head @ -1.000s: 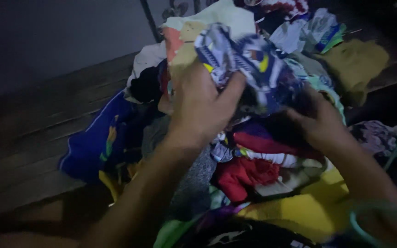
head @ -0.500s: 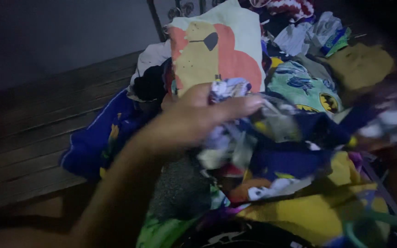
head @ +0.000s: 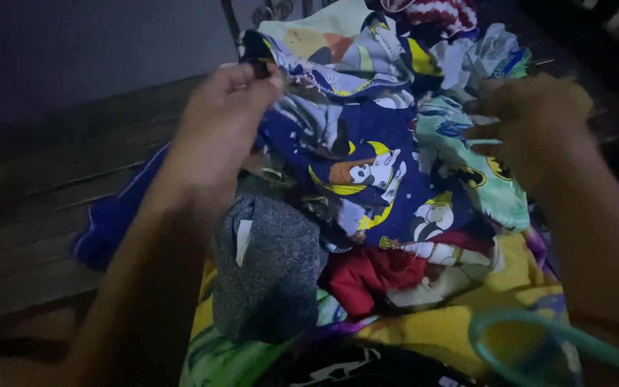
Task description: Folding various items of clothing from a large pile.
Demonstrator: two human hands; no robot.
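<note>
Pretty dim shot, but the left hand (head: 218,129) had its fingers pinched together on the top edge of a navy blue cotton garment with a yellow and white cartoon print (head: 367,168), holding it up spread over a big heap of mixed clothes. The right hand (head: 531,118) was curled at the garment's other side, though I couldn't tell if it actually had a grip on the fabric. Just below the left wrist sat a speckled grey knit piece (head: 274,269), with a crumpled red cloth (head: 374,276) right beside it and a mint green printed shirt (head: 492,186) under the right hand.
</note>
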